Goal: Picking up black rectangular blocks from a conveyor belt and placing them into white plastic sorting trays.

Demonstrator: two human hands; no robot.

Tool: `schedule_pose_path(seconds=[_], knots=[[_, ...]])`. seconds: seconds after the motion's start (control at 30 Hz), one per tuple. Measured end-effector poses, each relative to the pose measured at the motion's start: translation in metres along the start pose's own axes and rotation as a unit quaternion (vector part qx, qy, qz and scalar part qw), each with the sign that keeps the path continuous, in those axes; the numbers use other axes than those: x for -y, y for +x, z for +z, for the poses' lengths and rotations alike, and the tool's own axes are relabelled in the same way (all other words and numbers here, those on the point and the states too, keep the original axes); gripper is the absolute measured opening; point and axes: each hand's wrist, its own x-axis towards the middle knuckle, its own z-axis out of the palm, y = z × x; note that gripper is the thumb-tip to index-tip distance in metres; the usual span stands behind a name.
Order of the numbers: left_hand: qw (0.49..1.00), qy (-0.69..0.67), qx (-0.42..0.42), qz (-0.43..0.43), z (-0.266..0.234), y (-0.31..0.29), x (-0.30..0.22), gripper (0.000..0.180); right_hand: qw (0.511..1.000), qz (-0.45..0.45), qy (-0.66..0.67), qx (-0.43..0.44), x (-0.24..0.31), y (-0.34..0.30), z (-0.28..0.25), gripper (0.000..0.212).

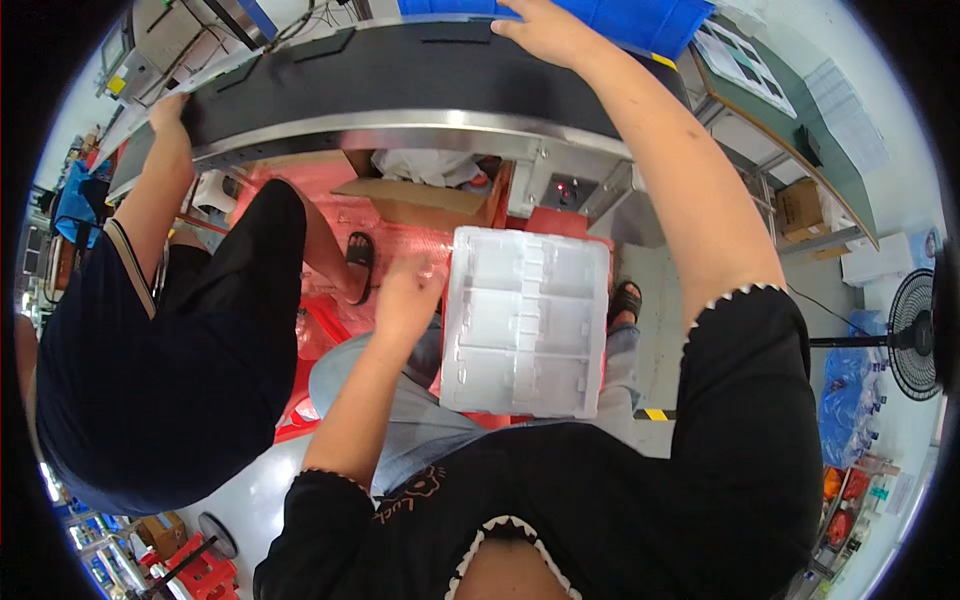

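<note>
A translucent white plastic tray [487, 318] with several compartments, perhaps a stack of them, rests over my lap. Beside its upper left edge is my left hand [408, 298]; its fingers are blurred, and I cannot tell whether they grip the rim. My right arm stretches far forward over the black conveyor belt [390, 85]. At the top edge of the view, my right hand [545, 32] has thumb and fingers apart, with nothing visible in it. It is close to a blue plastic bin [630, 25] behind the belt, and part of the hand is cut off.
At my left sits a co-worker in dark clothes [170, 390], one hand [168, 110] at the belt's left end. Under the belt stands an open cardboard box [425, 205] with white plastic inside. A green-topped table [800, 130] and a black fan [912, 335] are at the right.
</note>
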Motion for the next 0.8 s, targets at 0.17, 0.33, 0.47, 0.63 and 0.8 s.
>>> schedule_pose_path(seconds=[0.17,0.33,0.47,0.63,0.8], knots=[[0.972,-0.023,-0.197,0.125,-0.089,0.083,-0.088,0.026,0.919,0.165,-0.173,0.315,-0.017,0.030,0.024,0.044],[0.896,0.261,-0.326,0.151,-0.117,0.237,-0.072,0.062,0.924,0.199,-0.217,0.244,-0.005,0.023,-0.025,0.032],[0.900,0.339,-0.264,-0.080,-0.098,0.289,-0.102,0.077,0.979,0.087,-0.119,0.142,0.033,-0.002,-0.067,0.024],[0.906,0.379,-0.117,-0.150,-0.098,0.296,-0.109,0.092,0.977,0.087,0.051,0.191,0.122,-0.097,-0.099,0.032],[0.935,0.309,-0.164,0.049,-0.091,0.262,-0.121,0.068,0.790,0.454,0.264,0.315,0.108,-0.257,-0.054,0.038]])
